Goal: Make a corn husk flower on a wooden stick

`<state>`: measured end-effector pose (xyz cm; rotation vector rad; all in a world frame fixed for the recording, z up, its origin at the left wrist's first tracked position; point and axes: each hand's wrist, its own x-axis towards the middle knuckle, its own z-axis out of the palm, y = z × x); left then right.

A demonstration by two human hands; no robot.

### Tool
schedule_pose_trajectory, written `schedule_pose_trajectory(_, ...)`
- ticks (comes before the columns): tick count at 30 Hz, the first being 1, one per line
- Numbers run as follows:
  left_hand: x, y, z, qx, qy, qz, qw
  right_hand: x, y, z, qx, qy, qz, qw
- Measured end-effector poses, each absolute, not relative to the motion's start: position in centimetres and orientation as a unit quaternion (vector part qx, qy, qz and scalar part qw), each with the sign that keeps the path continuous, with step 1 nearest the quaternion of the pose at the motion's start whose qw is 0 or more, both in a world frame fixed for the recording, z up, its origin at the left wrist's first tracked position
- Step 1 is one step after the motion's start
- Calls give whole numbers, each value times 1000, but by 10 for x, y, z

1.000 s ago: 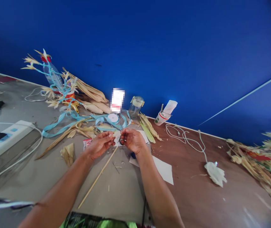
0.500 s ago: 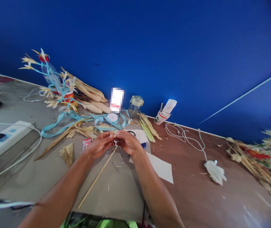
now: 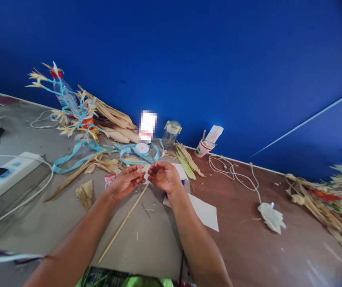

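My left hand (image 3: 129, 182) pinches a small pale piece (image 3: 147, 174), thin like paper or husk, between thumb and fingers. Close beside it, my right hand (image 3: 165, 178) has its fingers curled in at the piece's right edge; what they hold, if anything, is too small to make out. A thin wooden stick (image 3: 123, 224) lies slantwise on the table, its upper end just below the hands. Beyond them sit a white spool (image 3: 142, 148) and loose loops of light-blue ribbon (image 3: 72, 156).
Dried corn husks (image 3: 111, 109), a blue-wrapped branch with husk flowers (image 3: 66, 104) and a clear jar (image 3: 171, 133) stand along the blue wall. A power strip (image 3: 12, 175) lies left. Rightward are white paper (image 3: 204, 213), a paper cup (image 3: 203, 148) and a white cable (image 3: 233, 171).
My right hand has drawn slightly right, away from my left, opening a small gap. More of the pale piece shows between them. My left hand stays nearly in place.
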<state>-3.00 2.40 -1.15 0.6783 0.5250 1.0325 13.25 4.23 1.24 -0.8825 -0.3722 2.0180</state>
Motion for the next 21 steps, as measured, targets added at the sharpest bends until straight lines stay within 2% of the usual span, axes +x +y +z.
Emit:
schedule_pose_trajectory(10, -30, 25, -15, 300, 249, 486, 782, 127, 35, 18, -398, -233, 771, 438)
schedule_pose_trajectory(21, -29, 25, -14, 283, 256, 507, 773, 121, 30, 17, -385, -305, 748, 447)
